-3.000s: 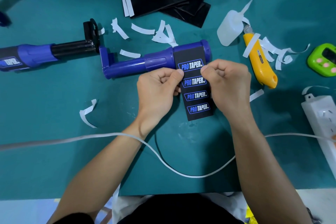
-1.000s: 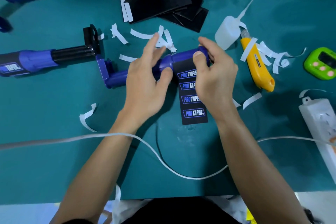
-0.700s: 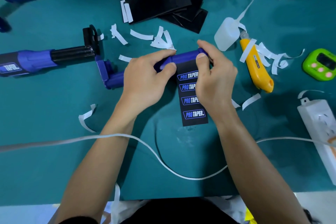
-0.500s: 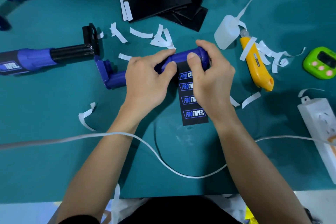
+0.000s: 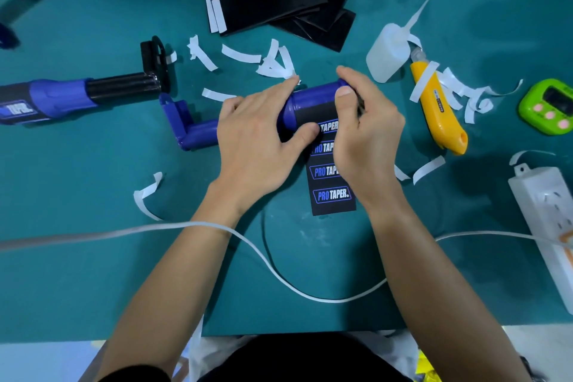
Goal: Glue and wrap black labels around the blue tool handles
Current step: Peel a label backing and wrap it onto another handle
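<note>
A blue tool handle (image 5: pixel 313 99) lies across the middle of the green mat. A black label (image 5: pixel 331 195) printed PRO TAPER hangs from its thick end toward me, flat on the mat. My left hand (image 5: pixel 257 139) grips the handle's middle, thumb pressed on the label's top edge. My right hand (image 5: pixel 362 127) holds the thick end, thumb pushing the label onto the curve. A second blue handle (image 5: pixel 59 96) with a black grip lies at the left, its label wrapped on. A stack of black labels (image 5: pixel 273 0) sits at the back.
A glue bottle (image 5: pixel 387 53) and a yellow utility knife (image 5: pixel 437 108) lie right of my hands. A green timer (image 5: pixel 548 108) and a white power strip (image 5: pixel 545 220) sit at the right edge. White backing strips (image 5: pixel 238 54) litter the mat. A white cable (image 5: pixel 279 273) crosses in front.
Both hands moved from pinching the label's sides up onto the handle. The handle has rolled toward me, so the label's upper part now sits around the curve with less print showing.
</note>
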